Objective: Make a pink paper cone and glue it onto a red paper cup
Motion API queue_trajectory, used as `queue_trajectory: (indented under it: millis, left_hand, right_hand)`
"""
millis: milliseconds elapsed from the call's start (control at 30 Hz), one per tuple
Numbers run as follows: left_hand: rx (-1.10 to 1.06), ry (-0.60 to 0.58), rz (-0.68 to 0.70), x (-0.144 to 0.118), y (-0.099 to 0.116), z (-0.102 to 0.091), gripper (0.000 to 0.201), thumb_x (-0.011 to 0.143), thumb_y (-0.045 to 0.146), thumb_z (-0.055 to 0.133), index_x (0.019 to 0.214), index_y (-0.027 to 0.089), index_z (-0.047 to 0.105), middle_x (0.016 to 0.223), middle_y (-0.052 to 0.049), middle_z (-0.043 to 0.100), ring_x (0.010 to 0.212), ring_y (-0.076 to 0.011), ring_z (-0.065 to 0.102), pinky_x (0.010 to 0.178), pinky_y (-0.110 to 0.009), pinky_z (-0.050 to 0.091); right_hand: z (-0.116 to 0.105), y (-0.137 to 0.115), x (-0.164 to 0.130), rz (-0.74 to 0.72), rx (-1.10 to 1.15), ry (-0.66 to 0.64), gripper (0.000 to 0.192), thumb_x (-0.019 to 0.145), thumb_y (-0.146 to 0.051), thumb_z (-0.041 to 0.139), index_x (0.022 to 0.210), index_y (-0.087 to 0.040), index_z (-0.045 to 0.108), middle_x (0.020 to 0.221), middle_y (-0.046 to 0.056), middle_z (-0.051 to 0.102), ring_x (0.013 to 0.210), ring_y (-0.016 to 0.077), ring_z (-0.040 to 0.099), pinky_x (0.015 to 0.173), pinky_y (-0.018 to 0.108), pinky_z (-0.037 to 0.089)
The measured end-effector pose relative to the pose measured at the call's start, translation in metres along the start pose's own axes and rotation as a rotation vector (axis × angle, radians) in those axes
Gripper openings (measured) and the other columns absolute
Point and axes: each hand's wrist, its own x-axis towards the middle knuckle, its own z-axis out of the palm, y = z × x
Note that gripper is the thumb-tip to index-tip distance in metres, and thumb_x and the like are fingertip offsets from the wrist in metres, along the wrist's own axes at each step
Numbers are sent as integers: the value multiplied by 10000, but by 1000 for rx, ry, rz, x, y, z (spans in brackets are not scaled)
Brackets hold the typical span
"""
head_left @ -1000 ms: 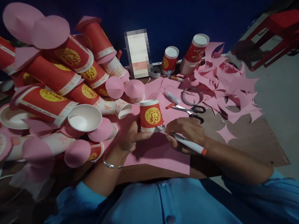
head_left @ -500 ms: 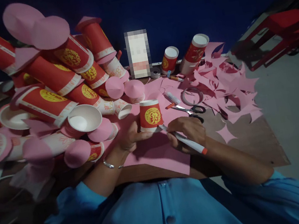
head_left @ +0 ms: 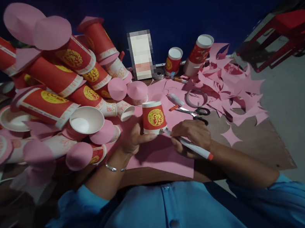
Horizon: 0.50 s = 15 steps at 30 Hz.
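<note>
A red paper cup (head_left: 153, 116) with a gold round emblem sits mouth-down at the middle of the table, its wider white rim at the bottom. My left hand (head_left: 135, 140) grips it from the left side, thumb along the lower rim; the other fingers are partly hidden. In my right hand (head_left: 193, 134) is a slim white utility knife (head_left: 195, 149) with an orange end. Its narrow metallic tip touches or nearly touches the cup's lower right rim. Pink paper (head_left: 160, 156) lies beneath both hands.
Stacked red cups (head_left: 54, 78) with pink paper cones crowd the left. Scissors (head_left: 196, 112), a tape roll (head_left: 196, 98) and a glue tube (head_left: 176, 100) lie beyond my right hand. Pink paper scraps (head_left: 225, 89) are heaped at right, near a red stool (head_left: 287, 27).
The knife tip and my right hand have shifted very slightly along the cup's rim. My left hand keeps its hold, and the cup stays almost in place.
</note>
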Motion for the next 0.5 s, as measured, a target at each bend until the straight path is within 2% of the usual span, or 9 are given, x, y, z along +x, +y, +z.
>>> queue_trajectory:
  millis: [500]
  left_hand:
    - [1, -10, 5, 0, -4, -2, 637, 704, 288, 917, 1291, 175, 699, 1206, -131, 795, 1143, -333, 724, 977, -428, 541]
  right_hand:
    - [1, 1, -2, 0, 27, -44, 85, 955, -133, 653, 1000, -186, 606, 749, 12, 715, 642, 161, 718, 593, 280, 561]
